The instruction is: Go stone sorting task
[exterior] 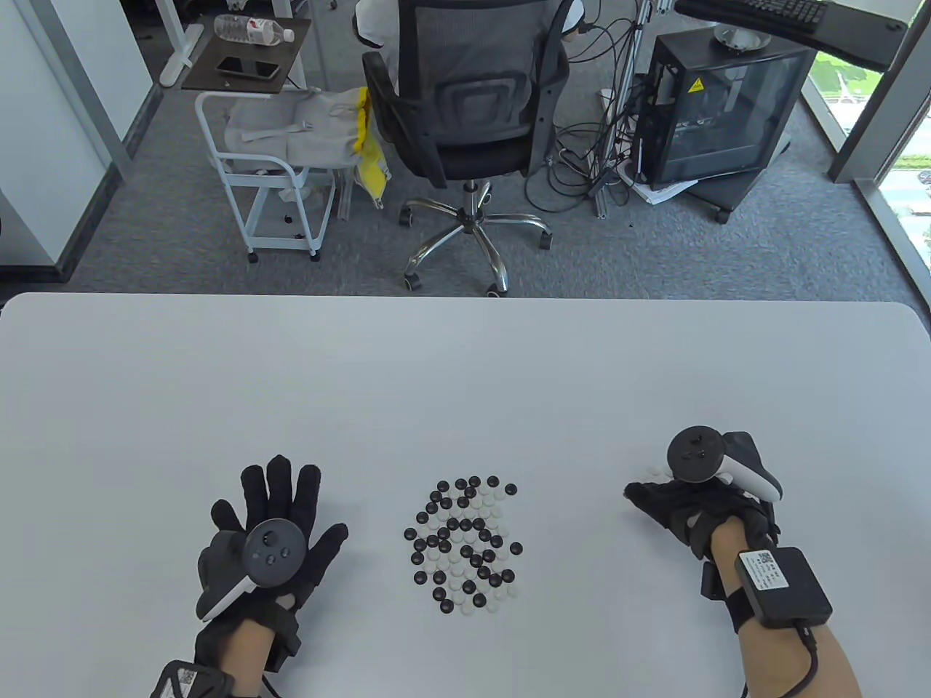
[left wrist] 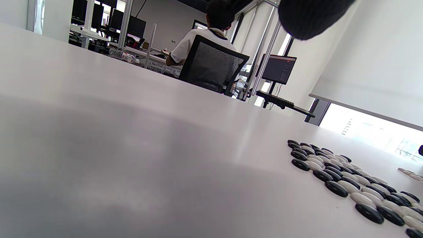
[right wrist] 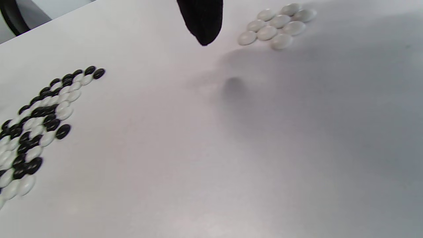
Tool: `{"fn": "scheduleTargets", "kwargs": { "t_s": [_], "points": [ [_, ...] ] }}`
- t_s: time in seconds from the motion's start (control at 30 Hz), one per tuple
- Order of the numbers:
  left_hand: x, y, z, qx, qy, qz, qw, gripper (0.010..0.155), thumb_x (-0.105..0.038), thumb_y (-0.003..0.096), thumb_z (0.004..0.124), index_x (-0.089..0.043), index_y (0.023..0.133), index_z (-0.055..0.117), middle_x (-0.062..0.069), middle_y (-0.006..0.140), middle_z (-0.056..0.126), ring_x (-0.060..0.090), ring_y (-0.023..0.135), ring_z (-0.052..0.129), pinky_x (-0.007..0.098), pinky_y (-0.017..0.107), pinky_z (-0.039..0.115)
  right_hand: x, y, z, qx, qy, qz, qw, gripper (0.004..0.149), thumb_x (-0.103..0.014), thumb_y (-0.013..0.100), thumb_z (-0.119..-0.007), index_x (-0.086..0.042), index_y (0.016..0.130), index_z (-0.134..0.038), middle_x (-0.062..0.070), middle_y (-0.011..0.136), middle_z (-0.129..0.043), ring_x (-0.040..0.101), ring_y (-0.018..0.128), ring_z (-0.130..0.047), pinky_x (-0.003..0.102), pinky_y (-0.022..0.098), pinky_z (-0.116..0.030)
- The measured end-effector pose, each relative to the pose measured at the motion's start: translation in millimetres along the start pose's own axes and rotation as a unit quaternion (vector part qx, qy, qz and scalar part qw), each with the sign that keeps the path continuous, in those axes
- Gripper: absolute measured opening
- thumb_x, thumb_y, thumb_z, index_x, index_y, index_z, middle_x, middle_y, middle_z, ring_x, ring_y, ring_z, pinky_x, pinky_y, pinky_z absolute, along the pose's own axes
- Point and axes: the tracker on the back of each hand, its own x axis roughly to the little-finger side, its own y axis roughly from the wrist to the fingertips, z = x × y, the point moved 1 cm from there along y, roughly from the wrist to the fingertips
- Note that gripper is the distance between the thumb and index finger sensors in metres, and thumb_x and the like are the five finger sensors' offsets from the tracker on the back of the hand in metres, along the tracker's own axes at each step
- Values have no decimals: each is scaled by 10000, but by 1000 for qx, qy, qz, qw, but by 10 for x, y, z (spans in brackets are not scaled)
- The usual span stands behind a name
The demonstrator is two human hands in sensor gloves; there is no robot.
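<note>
A mixed pile of black and white Go stones lies at the front middle of the white table. It shows at lower right in the left wrist view and at the left in the right wrist view. My left hand lies flat with fingers spread, left of the pile, holding nothing. My right hand hovers right of the pile beside a small group of white stones, which shows at the top of the right wrist view. One gloved fingertip hangs above the table; nothing shows in it.
Beyond the table's far edge stand an office chair, a white cart and a black computer case. Bare table lies on all sides of the pile.
</note>
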Motion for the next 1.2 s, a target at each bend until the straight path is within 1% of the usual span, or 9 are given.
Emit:
{"fn": "scheduleTargets", "kwargs": {
  "t_s": [0.1, 0.17, 0.33, 0.57, 0.7, 0.8, 0.93, 1.03, 1.2],
  "points": [
    [-3, -1, 0, 0, 1, 0, 1000, 841, -589, 632, 588, -162, 1208, 148, 303, 1229, 7, 588, 1063, -28, 862, 548, 57, -355, 8, -107, -38, -23, 50, 998, 705, -502, 613, -497, -41, 1086, -746, 447, 1147, -135, 723, 920, 9, 936, 554, -168],
    [-4, -2, 0, 1, 3, 0, 1000, 842, -589, 632, 588, -160, 1209, 148, 305, 1229, 5, 589, 1062, -28, 863, 547, 57, -621, 23, -256, -70, -41, 88, 993, 694, -495, 615, -502, -47, 1083, -749, 446, 1149, -152, 724, 924, -1, 936, 556, -175],
    [-4, -3, 4, 2, 3, 0, 1000, 842, -591, 632, 587, -160, 1208, 149, 306, 1229, 8, 591, 1061, -28, 863, 546, 60, -1079, 43, -606, -125, -84, 148, 977, 688, -496, 614, -505, -56, 1091, -733, 443, 1147, -145, 721, 923, -3, 935, 556, -178],
    [-8, -5, -1, -1, 2, 1, 1000, 841, -589, 632, 587, -160, 1208, 149, 305, 1229, 9, 590, 1061, -27, 862, 547, 61, -1310, 124, -920, -161, -86, 187, 965, 683, -496, 614, -501, -71, 1118, -679, 442, 1138, -101, 721, 915, 15, 935, 555, -167],
    [-6, -5, 0, 0, 1, 1, 1000, 840, -589, 633, 586, -161, 1208, 148, 305, 1229, 6, 589, 1062, -28, 862, 547, 60, -1229, 171, -943, -173, -98, 165, 966, 664, -498, 611, -501, -104, 1118, -670, 444, 1134, -94, 721, 911, 18, 934, 553, -164],
    [-3, -4, -1, 0, -1, 0, 1000, 840, -589, 632, 587, -162, 1208, 150, 305, 1229, 8, 588, 1062, -27, 862, 547, 60, -1000, 198, -726, -143, -94, 112, 979, 687, -504, 609, -496, -80, 1116, -683, 441, 1140, -119, 723, 916, 7, 934, 559, -173],
    [-3, -5, -5, -1, -1, 0, 1000, 841, -589, 632, 587, -162, 1208, 148, 305, 1229, 7, 589, 1061, -27, 862, 547, 59, -516, 247, -376, -95, -54, 13, 994, 697, -500, 613, -492, -57, 1106, -705, 455, 1139, -142, 730, 912, 2, 936, 552, -174],
    [1, -6, -7, -2, -1, 0, 1000, 841, -589, 632, 587, -160, 1208, 151, 306, 1229, 6, 590, 1062, -27, 862, 547, 59, -166, 230, -172, -69, -34, -54, 996, 699, -498, 613, -495, -50, 1101, -717, 457, 1139, -145, 731, 911, 7, 936, 552, -168],
    [4, 3, 2, 1, -1, -1, 1000, 841, -588, 632, 588, -161, 1208, 148, 304, 1229, 6, 588, 1062, -29, 861, 547, 57, 104, 185, -71, -45, -7, -91, 995, 698, -497, 613, -497, -51, 1105, -713, 455, 1139, -131, 728, 912, 12, 935, 553, -160]
  ]
}}
